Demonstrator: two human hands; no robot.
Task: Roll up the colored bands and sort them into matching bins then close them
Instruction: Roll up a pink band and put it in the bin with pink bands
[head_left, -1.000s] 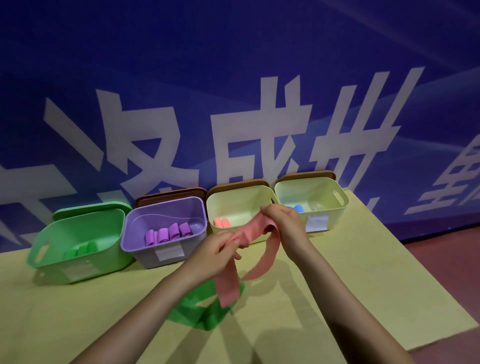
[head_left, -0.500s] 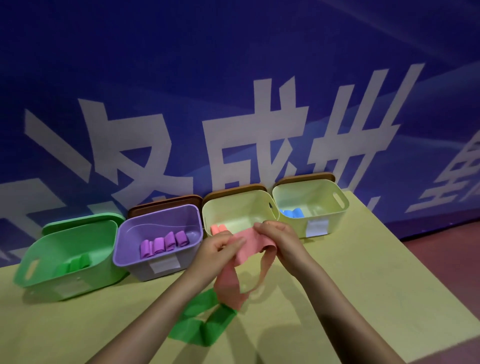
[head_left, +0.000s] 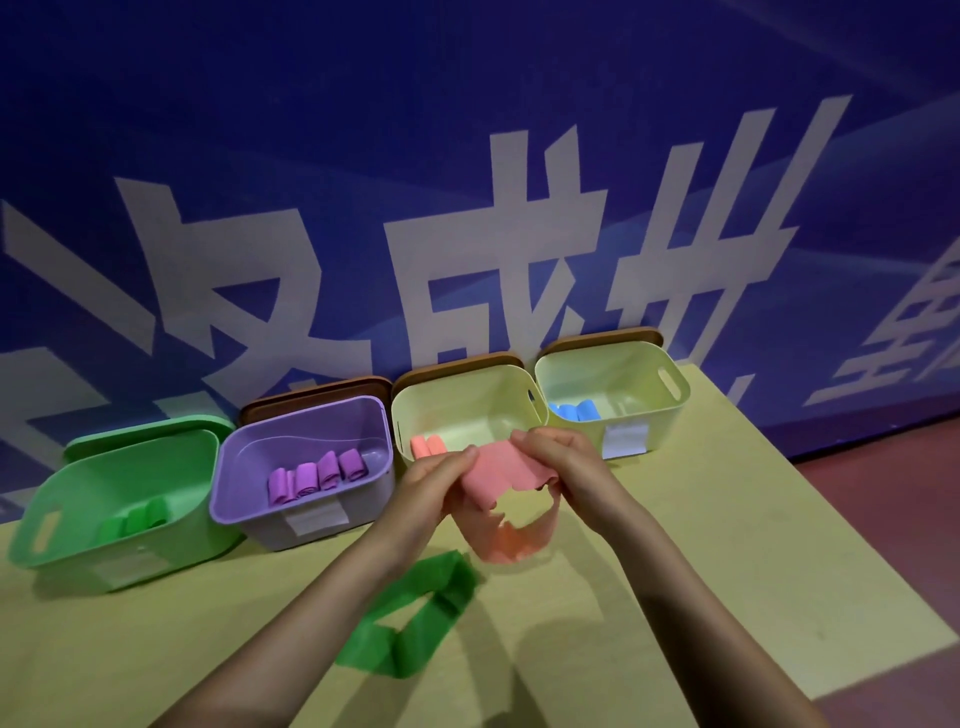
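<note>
Rolling of the pink band (head_left: 501, 470) is judged to be the step in hand. At the centre of the frame the band is pinched at its upper edge by the left hand (head_left: 434, 480) and the right hand (head_left: 558, 460), fingers curled on it, while its loop hangs above the table (head_left: 727, 519). Just behind it, pink rolls (head_left: 428, 446) are seen in the pale bin (head_left: 467, 400). A tighter winding is called for next, then placement there. Lower centre, a green band (head_left: 415, 618) lies unrolled, and all bins stand unclosed.
</note>
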